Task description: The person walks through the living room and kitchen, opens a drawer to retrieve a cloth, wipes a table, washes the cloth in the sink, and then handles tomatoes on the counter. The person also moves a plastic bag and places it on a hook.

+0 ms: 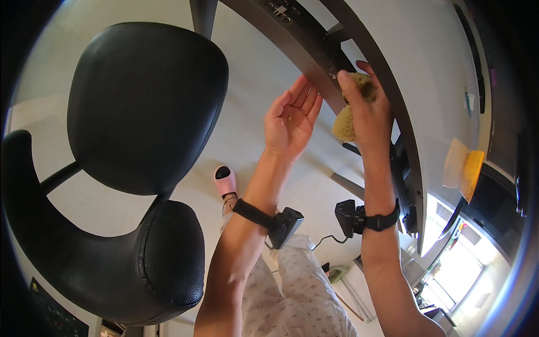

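My left hand (292, 118) is palm up with its fingers extended, the fingertips at the edge of a dark desk rail (290, 46). Small pale crumbs lie on its palm. My right hand (372, 113) grips a yellowish-green, rough-textured cloth or sponge (346, 124), between the rail and the desk's curved outer frame (379, 54). Part of the cloth is hidden behind the fingers. Pale bits (332, 71) are scattered on the dark ledge near my right thumb. Both wrists wear black straps with small devices.
A black padded chair (147, 109) stands at the left. Metal fittings (280, 10) are on the rail's upper part. On the glossy white desktop (425, 84) at the right, a yellow object (473, 172) stands beside a dark panel. A foot in a pink slipper (225, 181) is on the floor.
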Demonstrator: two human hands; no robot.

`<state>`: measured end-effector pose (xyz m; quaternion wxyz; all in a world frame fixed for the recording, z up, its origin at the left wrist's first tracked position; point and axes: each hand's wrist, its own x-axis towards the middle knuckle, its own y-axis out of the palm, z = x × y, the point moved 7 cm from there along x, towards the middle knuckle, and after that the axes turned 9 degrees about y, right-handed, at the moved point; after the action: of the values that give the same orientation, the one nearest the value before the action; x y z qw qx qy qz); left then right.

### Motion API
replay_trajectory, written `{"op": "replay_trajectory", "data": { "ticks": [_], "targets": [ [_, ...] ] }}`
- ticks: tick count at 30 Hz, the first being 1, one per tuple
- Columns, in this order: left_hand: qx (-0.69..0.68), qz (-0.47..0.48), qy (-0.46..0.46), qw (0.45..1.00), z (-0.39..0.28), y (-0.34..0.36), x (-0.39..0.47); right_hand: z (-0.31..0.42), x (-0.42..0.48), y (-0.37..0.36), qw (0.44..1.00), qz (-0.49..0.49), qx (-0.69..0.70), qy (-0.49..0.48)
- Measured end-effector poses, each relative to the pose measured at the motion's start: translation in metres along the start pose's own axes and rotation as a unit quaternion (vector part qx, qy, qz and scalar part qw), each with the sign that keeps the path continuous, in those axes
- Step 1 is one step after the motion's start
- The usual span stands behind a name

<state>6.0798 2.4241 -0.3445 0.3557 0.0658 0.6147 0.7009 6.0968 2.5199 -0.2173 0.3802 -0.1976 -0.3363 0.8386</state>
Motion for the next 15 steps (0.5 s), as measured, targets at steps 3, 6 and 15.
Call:
{"op": "replay_trajectory", "data": {
  "ticks": [3, 6, 15],
  "targets": [
    [0.001, 0.004, -0.005, 1.0, 0.003, 0.001, 0.001, -0.022, 0.008, 0.007, 0.96, 0.134, 0.17, 0.177],
    [0.001, -0.016, -0.003, 1.0, 0.002, -0.003, 0.001, -0.026, 0.007, 0.019, 0.905, 0.209, 0.253, 0.27],
    [-0.002, -0.012, -0.005, 1.0, 0.002, -0.005, 0.004, -0.027, 0.02, 0.026, 0.919, 0.199, 0.234, 0.248]
  ]
}}
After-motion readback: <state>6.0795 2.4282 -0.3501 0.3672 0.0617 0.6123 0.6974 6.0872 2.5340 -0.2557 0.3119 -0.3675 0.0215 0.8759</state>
